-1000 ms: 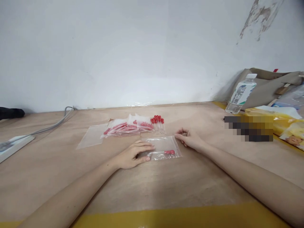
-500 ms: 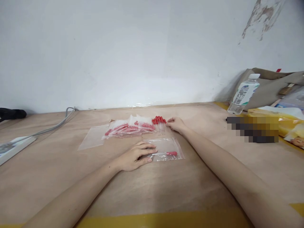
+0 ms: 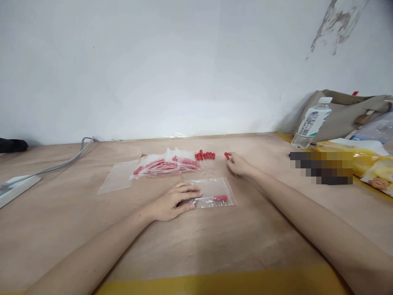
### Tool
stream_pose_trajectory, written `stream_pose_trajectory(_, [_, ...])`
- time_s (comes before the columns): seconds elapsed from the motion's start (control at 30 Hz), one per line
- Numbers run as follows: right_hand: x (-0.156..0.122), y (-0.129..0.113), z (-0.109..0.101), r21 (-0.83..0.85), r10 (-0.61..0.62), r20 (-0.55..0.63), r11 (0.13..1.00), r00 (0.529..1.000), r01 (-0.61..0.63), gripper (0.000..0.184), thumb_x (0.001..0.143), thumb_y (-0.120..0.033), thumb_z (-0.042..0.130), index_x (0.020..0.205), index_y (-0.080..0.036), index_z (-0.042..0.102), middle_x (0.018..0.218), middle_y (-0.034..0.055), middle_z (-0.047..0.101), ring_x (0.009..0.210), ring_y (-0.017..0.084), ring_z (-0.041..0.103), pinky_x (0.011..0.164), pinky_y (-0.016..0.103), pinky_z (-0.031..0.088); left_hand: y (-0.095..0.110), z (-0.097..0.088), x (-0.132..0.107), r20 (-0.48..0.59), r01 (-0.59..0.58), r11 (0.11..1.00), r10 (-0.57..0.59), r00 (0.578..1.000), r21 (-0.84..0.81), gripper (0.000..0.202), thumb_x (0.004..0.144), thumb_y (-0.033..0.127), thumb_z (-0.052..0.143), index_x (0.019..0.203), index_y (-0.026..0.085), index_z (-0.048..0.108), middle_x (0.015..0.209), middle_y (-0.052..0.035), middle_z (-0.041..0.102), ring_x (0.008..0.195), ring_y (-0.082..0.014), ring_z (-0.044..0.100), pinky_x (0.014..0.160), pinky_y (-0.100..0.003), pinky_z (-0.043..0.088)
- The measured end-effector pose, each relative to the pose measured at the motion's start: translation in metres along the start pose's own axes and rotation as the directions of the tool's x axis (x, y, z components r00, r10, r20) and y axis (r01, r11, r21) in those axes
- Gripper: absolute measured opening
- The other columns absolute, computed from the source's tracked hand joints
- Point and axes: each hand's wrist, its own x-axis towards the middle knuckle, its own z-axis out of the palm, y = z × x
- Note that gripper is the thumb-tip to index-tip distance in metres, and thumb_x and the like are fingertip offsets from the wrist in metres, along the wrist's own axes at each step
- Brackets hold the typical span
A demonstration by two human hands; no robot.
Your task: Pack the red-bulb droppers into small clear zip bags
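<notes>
My left hand (image 3: 173,200) lies on the left end of a small clear zip bag (image 3: 211,191) on the wooden table (image 3: 196,237), fingers curled over it; a red-capped dropper (image 3: 215,198) is inside the bag. My right hand (image 3: 239,165) is closed in a pinch on another red-capped dropper (image 3: 226,155), just right of a row of loose red-capped droppers (image 3: 206,160). Left of that row lies a pile of filled bags (image 3: 166,164) with red droppers in them.
An empty clear bag (image 3: 118,181) lies left of the pile. A grey cable (image 3: 61,165) and a white power strip (image 3: 15,187) are at far left. A water bottle (image 3: 310,123), a tan bag (image 3: 344,110) and yellow packaging (image 3: 362,162) stand at right. Yellow tape (image 3: 215,282) edges the table front.
My right hand went from beside the bag up to the row of loose droppers, then drew back to the right with one dropper pinched in it. My left hand stayed on the bag.
</notes>
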Motion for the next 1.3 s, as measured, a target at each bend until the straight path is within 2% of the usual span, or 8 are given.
stream_pose_trajectory(0.17, [-0.039,0.014,-0.023,0.309,0.069,0.072,0.947,0.995,-0.088,0.055,0.071,-0.013,0.050,0.123,-0.015,0.032,0.055,-0.0045,0.049,0.040,0.009,0.044,0.037,0.020,0.034,0.000,0.000,0.000,-0.011,-0.015,1.000,0.015,1.000,-0.012,0.038,0.090,0.031,0.046,0.128,0.028,0.045,0.129,-0.0059,0.048,0.119,-0.0228,0.041,0.100,-0.044,0.032])
stream_pose_trajectory(0.37, [-0.072,0.013,-0.016,0.587,0.080,0.005,0.807,0.997,-0.068,0.064,0.066,-0.014,0.060,0.120,-0.023,0.025,0.063,-0.0060,0.048,0.048,0.010,0.054,0.045,0.022,0.049,-0.003,0.001,0.000,-0.001,0.002,1.000,-0.002,1.000,0.018,0.038,0.091,0.033,0.044,0.129,0.029,0.044,0.130,-0.0053,0.047,0.121,-0.0224,0.038,0.102,-0.043,0.029])
stream_pose_trajectory(0.53, [-0.081,0.006,0.001,0.646,0.067,-0.085,0.763,0.994,0.004,0.052,0.069,-0.019,0.061,0.106,-0.025,0.025,0.067,-0.0062,0.049,0.053,0.010,0.058,0.052,0.025,0.054,-0.002,0.001,0.001,0.009,0.011,0.999,-0.012,1.000,0.032,0.038,0.091,0.033,0.044,0.129,0.029,0.044,0.131,-0.0039,0.046,0.122,-0.0218,0.037,0.103,-0.041,0.029])
stream_pose_trajectory(0.7, [-0.087,0.005,0.005,0.731,0.061,0.040,0.679,0.997,-0.071,0.025,0.080,-0.027,0.052,0.091,-0.024,0.029,0.069,-0.0028,0.055,0.060,0.013,0.063,0.067,0.032,0.055,0.001,0.000,0.000,-0.011,0.017,1.000,-0.017,1.000,0.019,0.042,0.090,0.033,0.045,0.132,0.027,0.039,0.130,-0.0050,0.047,0.121,-0.0217,0.039,0.102,-0.041,0.031])
stream_pose_trajectory(0.8, [-0.088,0.010,0.000,0.696,0.003,0.160,0.709,0.987,-0.115,0.023,0.076,-0.028,0.058,0.086,-0.022,0.038,0.076,0.0005,0.059,0.067,0.013,0.063,0.073,0.032,0.052,0.001,0.001,-0.001,-0.029,0.033,0.999,-0.033,0.999,0.011,0.045,0.090,0.033,0.046,0.133,0.025,0.037,0.129,-0.0058,0.047,0.121,-0.0215,0.039,0.102,-0.040,0.031])
stream_pose_trajectory(0.97, [-0.085,0.015,-0.016,0.441,-0.155,0.376,0.897,0.914,-0.029,0.026,0.066,-0.033,0.068,0.079,-0.017,0.053,0.069,-0.0019,0.057,0.061,0.008,0.054,0.063,0.025,0.046,0.000,0.001,0.000,-0.036,0.029,1.000,-0.029,0.999,-0.002,0.045,0.090,0.033,0.046,0.133,0.026,0.036,0.128,-0.0056,0.047,0.119,-0.0220,0.040,0.101,-0.041,0.032])
stream_pose_trajectory(1.13, [-0.079,0.019,-0.031,0.219,-0.311,0.362,0.945,0.879,0.244,0.025,0.068,-0.038,0.065,0.080,-0.017,0.059,0.067,-0.0017,0.051,0.056,0.008,0.044,0.052,0.023,0.037,-0.002,0.002,0.000,-0.038,0.029,1.000,-0.029,0.999,-0.006,0.046,0.089,0.033,0.047,0.133,0.027,0.037,0.129,-0.0051,0.047,0.120,-0.0222,0.040,0.101,-0.041,0.033])
stream_pose_trajectory(1.3, [-0.076,0.023,-0.032,0.069,-0.440,0.355,0.892,0.825,0.447,0.023,0.069,-0.037,0.065,0.084,-0.019,0.067,0.081,0.0029,0.055,0.062,0.010,0.045,0.055,0.024,0.038,-0.004,0.003,-0.001,-0.025,0.024,1.000,-0.024,0.999,0.002,0.045,0.089,0.034,0.048,0.133,0.027,0.038,0.129,-0.0044,0.048,0.121,-0.0224,0.039,0.101,-0.042,0.032])
